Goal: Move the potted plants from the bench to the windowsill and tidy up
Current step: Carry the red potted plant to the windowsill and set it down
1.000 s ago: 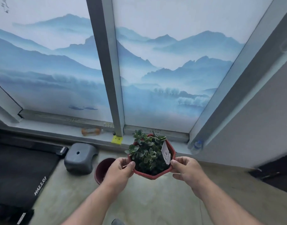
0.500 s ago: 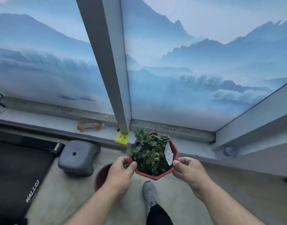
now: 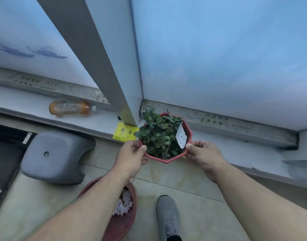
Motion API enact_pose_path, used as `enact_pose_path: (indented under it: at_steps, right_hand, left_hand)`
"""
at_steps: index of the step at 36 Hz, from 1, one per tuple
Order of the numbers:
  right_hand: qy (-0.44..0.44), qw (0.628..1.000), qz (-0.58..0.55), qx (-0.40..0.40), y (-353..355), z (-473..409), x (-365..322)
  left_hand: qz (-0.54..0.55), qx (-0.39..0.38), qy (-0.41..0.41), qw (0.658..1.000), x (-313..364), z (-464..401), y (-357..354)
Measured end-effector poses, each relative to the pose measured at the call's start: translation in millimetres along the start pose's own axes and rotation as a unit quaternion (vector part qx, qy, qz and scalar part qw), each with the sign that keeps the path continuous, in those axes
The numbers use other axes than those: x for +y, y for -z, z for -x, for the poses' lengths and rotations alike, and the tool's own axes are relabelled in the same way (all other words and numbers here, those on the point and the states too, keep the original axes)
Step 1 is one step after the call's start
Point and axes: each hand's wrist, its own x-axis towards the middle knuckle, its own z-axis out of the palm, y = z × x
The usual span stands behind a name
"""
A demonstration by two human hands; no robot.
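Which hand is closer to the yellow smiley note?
Left. The left hand holds the pot just below the note; the right hand holds the pot's far side.

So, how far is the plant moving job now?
No plant stands on the white windowsill yet. In hand: both hands, left and right, hold the red octagonal pot of green succulents at the sill edge, not clearly set down. Left: release it; the orange plastic bottle lying there may need tidying.

Home — windowsill (image 3: 218, 141), stool (image 3: 55, 157)
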Motion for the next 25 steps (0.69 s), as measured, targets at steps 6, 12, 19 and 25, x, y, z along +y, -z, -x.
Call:
enact_pose_path:
  at_steps: [6, 12, 19, 25]
  right_hand:
    - [-0.008, 1.000, 0.011, -0.002, -15.4, -56.0, 22.5]
    - [-0.021, 0.999, 0.043, 0.017, -29.6, -89.6, 30.4]
    - [-0.018, 0.998, 0.060, 0.018, -37.6, -108.2, 27.5]
    - [-0.034, 0.994, 0.095, 0.031, -40.1, -109.4, 22.5]
  left_hand:
    - [0.010, 0.019, 0.016, 1.000, -19.1, -49.0, -8.0]
    - [0.003, 0.032, 0.020, 0.999, -32.1, -79.8, -5.3]
    - [0.007, 0.044, 0.021, 0.999, -37.4, -96.7, -7.4]
    - [-0.023, 0.045, 0.019, 0.999, -32.8, -98.7, -8.8]
